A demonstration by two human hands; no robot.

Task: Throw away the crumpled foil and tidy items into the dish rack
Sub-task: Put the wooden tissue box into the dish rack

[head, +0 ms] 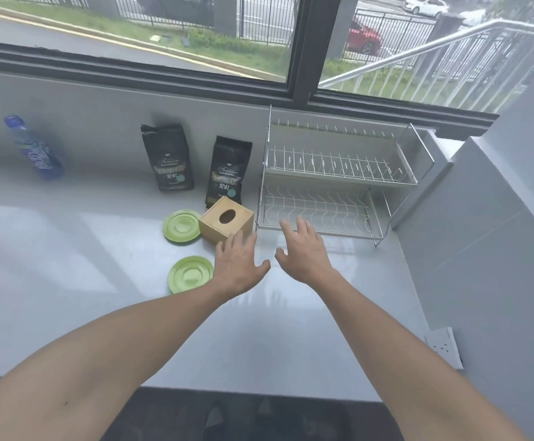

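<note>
Head view: I see my left hand (pixel 238 268) and right hand (pixel 303 249) spread, holding nothing, above the counter (pixel 100 249) before the dish rack (pixel 338 183). Two green lids (pixel 181 225) (pixel 190 274) lie left, beside a wooden box (pixel 226 219). I cannot find any foil.

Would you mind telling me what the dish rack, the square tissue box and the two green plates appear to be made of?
The dish rack looks like chromed or stainless metal wire: thin, shiny silver rods. The tissue box seems to be pale wood or bamboo, matte tan with a faint grain. The two green plates look like plastic: uniform lime colour, soft sheen, moulded rings, though glazed ceramic cannot be excluded.
</note>
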